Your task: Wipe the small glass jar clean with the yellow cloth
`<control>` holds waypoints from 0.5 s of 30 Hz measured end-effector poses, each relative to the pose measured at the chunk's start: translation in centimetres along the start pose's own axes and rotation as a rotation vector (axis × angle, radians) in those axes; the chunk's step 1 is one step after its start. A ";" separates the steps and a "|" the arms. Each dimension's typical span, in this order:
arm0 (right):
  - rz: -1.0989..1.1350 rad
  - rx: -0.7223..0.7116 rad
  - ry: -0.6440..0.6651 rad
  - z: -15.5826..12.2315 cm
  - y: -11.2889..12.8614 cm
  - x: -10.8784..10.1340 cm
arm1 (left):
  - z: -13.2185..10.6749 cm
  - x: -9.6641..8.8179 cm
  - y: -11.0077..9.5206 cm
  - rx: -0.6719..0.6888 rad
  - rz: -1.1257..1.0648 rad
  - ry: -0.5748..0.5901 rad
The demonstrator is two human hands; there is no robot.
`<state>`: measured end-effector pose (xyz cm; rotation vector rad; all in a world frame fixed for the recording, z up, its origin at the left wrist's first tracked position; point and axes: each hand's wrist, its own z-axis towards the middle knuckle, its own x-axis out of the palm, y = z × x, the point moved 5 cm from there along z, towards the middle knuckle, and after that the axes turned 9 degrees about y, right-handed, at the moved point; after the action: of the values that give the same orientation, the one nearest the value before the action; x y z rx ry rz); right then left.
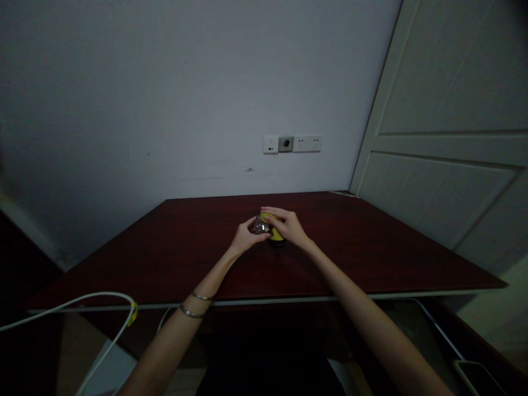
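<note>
My left hand (244, 237) curls its thumb and fingers around a clear, shiny rounded piece (260, 226). Right beside it, my right hand (289, 224) is closed on a yellow object with a black base (277, 235), thumb and fingers over its upper part. The clear piece and the yellow object meet between the two hands; whether they are joined cannot be told. Both are small, dim and partly covered by fingers. They are held at or just above the dark red table (198, 242), near its middle.
Behind the table is a pale wall with a row of sockets (307, 144) and a switch plate (286, 144). A white cable (99, 295) with a yellow tag loops over the front left edge. At right stands a panelled door (445, 165). A phone-like object (480, 378) lies low at right.
</note>
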<state>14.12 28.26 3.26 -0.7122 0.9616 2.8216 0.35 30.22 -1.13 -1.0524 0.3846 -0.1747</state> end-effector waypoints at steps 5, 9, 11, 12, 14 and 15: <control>-0.077 -0.100 0.075 -0.4 0.8 0.5 | 0.0 0.1 0.0 -0.012 0.031 -0.003; -0.174 -0.191 0.198 -0.8 1.8 1.1 | 0.0 0.2 0.2 -0.002 0.083 0.009; -0.197 -0.138 0.149 -0.3 1.3 0.9 | 0.0 0.2 0.2 -0.012 0.155 0.011; -0.198 -0.104 0.108 0.0 1.0 0.7 | -0.1 0.3 0.3 -0.017 0.182 0.017; -0.199 -0.066 0.043 0.4 0.5 0.5 | 0.0 0.3 0.5 -0.022 0.209 0.029; -0.206 -0.069 0.034 0.5 0.4 0.6 | 0.0 0.2 0.6 -0.022 0.222 0.024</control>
<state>13.32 28.13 3.56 -0.8181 0.7504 2.6813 0.52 30.48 -1.67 -1.0222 0.5226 0.0150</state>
